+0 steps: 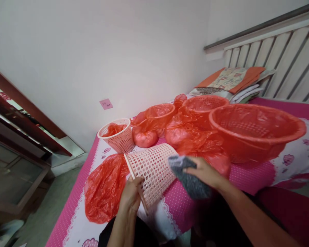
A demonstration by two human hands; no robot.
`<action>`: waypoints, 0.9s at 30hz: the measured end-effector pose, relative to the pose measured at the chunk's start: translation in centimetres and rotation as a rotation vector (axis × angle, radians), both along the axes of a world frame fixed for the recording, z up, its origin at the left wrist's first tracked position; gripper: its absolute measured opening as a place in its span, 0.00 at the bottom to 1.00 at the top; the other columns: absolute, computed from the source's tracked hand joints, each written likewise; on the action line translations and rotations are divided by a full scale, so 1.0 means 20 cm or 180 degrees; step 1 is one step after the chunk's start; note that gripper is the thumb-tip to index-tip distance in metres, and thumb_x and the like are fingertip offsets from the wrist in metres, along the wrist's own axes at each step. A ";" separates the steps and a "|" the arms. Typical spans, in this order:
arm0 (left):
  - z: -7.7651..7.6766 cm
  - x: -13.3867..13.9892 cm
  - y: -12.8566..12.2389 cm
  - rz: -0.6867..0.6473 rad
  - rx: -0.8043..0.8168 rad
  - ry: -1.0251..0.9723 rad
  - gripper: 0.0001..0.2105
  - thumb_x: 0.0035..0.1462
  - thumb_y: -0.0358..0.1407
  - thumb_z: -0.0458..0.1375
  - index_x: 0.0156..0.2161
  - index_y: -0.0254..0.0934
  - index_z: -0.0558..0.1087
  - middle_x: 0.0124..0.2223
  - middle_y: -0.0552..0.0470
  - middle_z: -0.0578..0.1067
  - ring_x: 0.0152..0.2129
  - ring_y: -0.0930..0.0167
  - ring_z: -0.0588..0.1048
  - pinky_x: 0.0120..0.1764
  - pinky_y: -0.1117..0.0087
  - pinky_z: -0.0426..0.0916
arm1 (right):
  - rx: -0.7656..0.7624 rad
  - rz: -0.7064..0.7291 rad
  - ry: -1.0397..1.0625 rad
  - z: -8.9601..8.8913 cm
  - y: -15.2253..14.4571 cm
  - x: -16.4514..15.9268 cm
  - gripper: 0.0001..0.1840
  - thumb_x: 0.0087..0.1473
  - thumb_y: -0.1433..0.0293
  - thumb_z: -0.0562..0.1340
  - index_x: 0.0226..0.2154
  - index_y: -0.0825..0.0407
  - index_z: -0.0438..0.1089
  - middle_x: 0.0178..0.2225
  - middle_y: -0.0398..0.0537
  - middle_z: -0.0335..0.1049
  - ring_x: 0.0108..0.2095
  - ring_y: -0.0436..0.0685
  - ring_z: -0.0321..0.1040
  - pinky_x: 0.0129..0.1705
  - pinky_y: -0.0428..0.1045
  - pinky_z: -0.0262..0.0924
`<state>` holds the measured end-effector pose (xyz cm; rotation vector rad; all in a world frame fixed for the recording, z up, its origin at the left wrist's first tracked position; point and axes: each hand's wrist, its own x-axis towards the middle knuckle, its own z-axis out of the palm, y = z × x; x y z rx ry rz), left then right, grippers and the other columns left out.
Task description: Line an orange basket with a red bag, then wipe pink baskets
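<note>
A pale pink perforated plastic basket (154,171) lies tipped on its side, its rim toward the left and its base toward the right. My left hand (132,193) is closed around the rim at the lower left. In my right hand (204,171) is a bunched grey cloth (189,176), held close to the basket's base; whether it touches the base I cannot tell. A loose red plastic bag (105,190) lies crumpled on the bed, left of the basket's rim.
Behind stands an upright pink basket (119,137) with red plastic inside. Several baskets lined with red bags, such as the large one (254,137) at right, and filled red bags (145,137) crowd the bed. Folded bedding (231,80) lies by the white headboard (278,61).
</note>
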<state>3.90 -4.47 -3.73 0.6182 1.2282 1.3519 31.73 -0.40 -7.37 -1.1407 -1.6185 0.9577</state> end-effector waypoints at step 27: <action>-0.11 0.06 -0.11 -0.0206 0.0309 -0.0128 0.27 0.45 0.32 0.69 0.54 0.34 0.72 0.46 0.42 0.84 0.46 0.56 0.82 0.49 0.58 0.74 | 0.0430 -0.1239 -0.1875 -0.08 0.45 -0.23 0.10 0.61 0.70 0.63 0.44 0.53 0.77 0.44 0.55 0.77 0.45 0.62 0.74 0.50 0.54 0.66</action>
